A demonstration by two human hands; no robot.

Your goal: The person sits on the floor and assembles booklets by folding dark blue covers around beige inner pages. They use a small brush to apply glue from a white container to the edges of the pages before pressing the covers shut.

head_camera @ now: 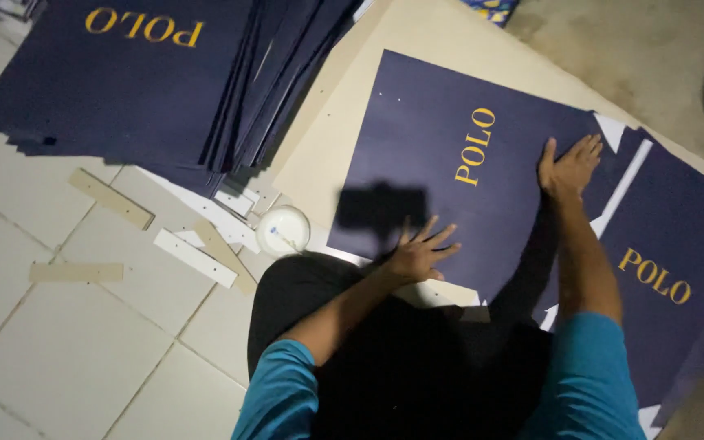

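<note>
A flat navy blue sheet with gold lettering [450, 155] lies on a beige board [344, 122] in front of me. My left hand [420, 251] rests palm down with fingers spread on the sheet's near edge. My right hand [568, 167] presses flat on its right edge, fingers apart, beside white flaps [621, 175]. Neither hand grips anything. Another navy sheet with gold lettering [678, 244] lies to the right, partly under the first. My dark-clothed knees hide the sheet's near corner.
A tall fanned stack of the same navy sheets [148, 81] sits at the upper left. A small round white tub [283, 231] stands by the board's corner. Several beige and white cardboard strips [112, 198] lie scattered on the white tiled floor [83, 350].
</note>
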